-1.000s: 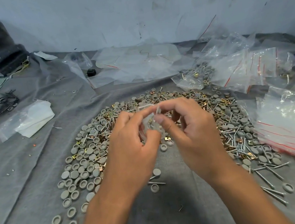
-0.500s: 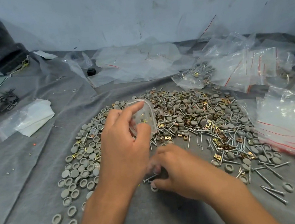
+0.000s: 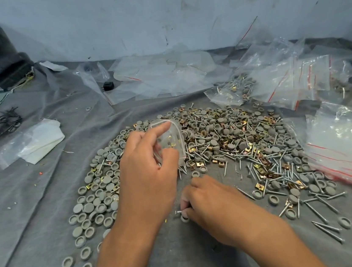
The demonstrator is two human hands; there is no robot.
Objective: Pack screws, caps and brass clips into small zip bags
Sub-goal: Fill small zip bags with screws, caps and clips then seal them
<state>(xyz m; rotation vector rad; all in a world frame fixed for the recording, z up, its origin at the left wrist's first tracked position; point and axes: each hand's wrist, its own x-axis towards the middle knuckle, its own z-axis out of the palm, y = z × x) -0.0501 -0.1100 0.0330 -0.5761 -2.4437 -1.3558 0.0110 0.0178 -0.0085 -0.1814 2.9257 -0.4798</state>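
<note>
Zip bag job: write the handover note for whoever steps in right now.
Left hand holds a small zip bag open above the heap; brass clips and screw tips show inside.
Right hand pinches a loose screw beside a grey cap on the grey cloth.
Heap of caps, screws and clips lies ahead.
Filled bags lie far right.
Left: finish this bag, seal it, pack the heap.

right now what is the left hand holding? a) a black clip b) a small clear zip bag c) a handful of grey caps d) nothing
b: the left hand grips a small clear zip bag over the pile, its mouth held open by the forefinger, brass clips showing inside.
</note>
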